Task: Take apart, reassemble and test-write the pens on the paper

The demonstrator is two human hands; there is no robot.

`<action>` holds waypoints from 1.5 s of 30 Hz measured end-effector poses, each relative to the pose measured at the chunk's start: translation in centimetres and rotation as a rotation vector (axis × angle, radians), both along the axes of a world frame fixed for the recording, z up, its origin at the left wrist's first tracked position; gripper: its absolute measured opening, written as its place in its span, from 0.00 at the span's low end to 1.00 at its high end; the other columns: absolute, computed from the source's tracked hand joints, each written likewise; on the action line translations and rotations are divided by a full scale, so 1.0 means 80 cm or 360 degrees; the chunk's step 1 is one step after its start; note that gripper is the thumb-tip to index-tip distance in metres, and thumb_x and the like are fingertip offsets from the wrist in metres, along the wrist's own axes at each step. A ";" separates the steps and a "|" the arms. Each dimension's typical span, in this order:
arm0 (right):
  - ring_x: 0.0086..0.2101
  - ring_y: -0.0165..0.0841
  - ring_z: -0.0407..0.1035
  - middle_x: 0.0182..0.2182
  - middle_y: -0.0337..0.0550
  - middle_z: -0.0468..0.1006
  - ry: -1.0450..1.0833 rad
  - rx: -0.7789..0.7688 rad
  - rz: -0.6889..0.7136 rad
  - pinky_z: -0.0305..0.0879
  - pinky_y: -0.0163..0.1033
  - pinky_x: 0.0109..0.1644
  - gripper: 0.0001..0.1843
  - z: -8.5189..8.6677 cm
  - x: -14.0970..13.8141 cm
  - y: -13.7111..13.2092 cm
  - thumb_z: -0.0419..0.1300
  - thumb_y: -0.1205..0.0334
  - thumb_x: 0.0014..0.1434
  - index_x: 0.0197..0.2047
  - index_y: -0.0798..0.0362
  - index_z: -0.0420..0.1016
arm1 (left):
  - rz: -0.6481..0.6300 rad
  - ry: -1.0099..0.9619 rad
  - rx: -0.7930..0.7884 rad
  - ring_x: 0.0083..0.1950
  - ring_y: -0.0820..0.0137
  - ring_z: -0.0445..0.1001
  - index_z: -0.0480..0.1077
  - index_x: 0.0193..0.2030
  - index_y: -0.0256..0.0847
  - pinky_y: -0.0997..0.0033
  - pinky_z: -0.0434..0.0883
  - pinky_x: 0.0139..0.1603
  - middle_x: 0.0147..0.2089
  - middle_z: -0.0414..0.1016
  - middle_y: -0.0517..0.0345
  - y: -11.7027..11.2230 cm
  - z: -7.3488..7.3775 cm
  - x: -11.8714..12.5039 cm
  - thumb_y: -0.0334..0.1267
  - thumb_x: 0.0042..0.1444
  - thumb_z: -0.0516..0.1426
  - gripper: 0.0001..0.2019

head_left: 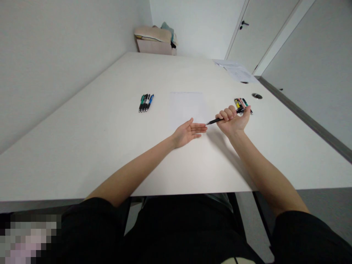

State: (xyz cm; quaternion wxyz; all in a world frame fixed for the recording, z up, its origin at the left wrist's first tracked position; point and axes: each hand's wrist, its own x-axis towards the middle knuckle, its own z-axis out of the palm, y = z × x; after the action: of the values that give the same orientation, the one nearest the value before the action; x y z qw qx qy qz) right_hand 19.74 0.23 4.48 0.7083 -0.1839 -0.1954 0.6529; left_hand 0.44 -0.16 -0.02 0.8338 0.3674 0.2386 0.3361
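Observation:
My right hand (232, 119) is closed around a black pen (216, 121), its thumb at the pen's rear end. The pen's tip points left and comes up to the fingertips of my left hand (189, 132); whether they touch, I cannot tell. My left hand is open, palm turned up and toward the right, fingers stretched out and thumb raised. Beyond it a white sheet of paper (187, 106) lies flat on the table, its lower part partly behind my left hand.
Several pens (145, 102) lie side by side left of the paper. More pens or markers (239, 103) lie behind my right hand, partly hidden. Loose papers (236, 69) and a round grommet (256, 96) are at the white table's (82, 146) right side. A box with cloth (154, 42) stands beyond the far edge.

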 end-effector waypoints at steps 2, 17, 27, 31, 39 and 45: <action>0.14 0.23 0.41 0.11 0.29 0.44 0.0005 -0.0007 0.0001 0.51 0.33 0.18 0.33 0.000 0.000 0.000 0.49 0.34 0.53 0.19 0.51 0.37 | -0.0001 0.0002 -0.0001 0.53 0.61 0.71 0.76 0.41 0.32 0.64 0.62 0.52 0.49 0.75 0.41 0.000 0.000 0.000 0.53 0.61 0.47 0.26; 0.14 0.24 0.41 0.11 0.29 0.43 0.0071 -0.0010 0.0020 0.51 0.33 0.18 0.32 0.002 -0.001 -0.002 0.49 0.36 0.54 0.19 0.52 0.37 | 0.0000 0.0002 0.0001 0.53 0.62 0.71 0.76 0.41 0.32 0.64 0.62 0.51 0.48 0.76 0.42 -0.001 0.002 0.000 0.52 0.62 0.46 0.26; 0.14 0.23 0.41 0.11 0.29 0.44 -0.0093 0.0018 0.0010 0.52 0.33 0.19 0.36 0.004 -0.003 -0.005 0.50 0.30 0.50 0.18 0.51 0.38 | 0.0051 0.0018 0.0023 0.50 0.63 0.72 0.76 0.41 0.33 0.65 0.63 0.50 0.46 0.77 0.43 -0.003 -0.001 0.001 0.53 0.61 0.48 0.25; 0.14 0.22 0.43 0.11 0.29 0.45 -0.0244 0.0029 0.0071 0.54 0.33 0.20 0.36 0.005 -0.009 -0.010 0.55 0.35 0.52 0.17 0.52 0.38 | 0.0163 0.0073 0.0144 0.45 0.66 0.73 0.76 0.39 0.34 0.66 0.64 0.49 0.41 0.78 0.46 -0.010 -0.001 0.005 0.53 0.54 0.57 0.21; 0.16 0.22 0.50 0.13 0.29 0.50 -0.0577 0.0087 -0.0018 0.59 0.31 0.25 0.32 0.010 -0.034 -0.018 0.66 0.46 0.47 0.17 0.52 0.46 | 0.0444 0.0360 0.0385 0.36 0.73 0.73 0.73 0.37 0.34 0.67 0.65 0.44 0.33 0.77 0.54 -0.017 -0.008 0.015 0.42 0.40 0.68 0.19; 0.23 0.23 0.60 0.22 0.31 0.65 -0.1282 0.0272 -0.0006 0.59 0.31 0.27 0.16 -0.011 -0.033 -0.020 0.69 0.52 0.42 0.26 0.50 0.67 | 0.0566 0.0448 0.0503 0.33 0.73 0.73 0.73 0.34 0.34 0.67 0.67 0.42 0.30 0.76 0.56 -0.013 -0.007 0.006 0.47 0.39 0.67 0.20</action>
State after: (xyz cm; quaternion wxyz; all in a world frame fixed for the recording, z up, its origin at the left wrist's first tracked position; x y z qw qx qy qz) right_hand 17.07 -1.38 3.59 0.5892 -0.3655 -0.5102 0.5088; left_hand 0.90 -1.18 -0.61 0.6527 0.4882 0.3574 0.4559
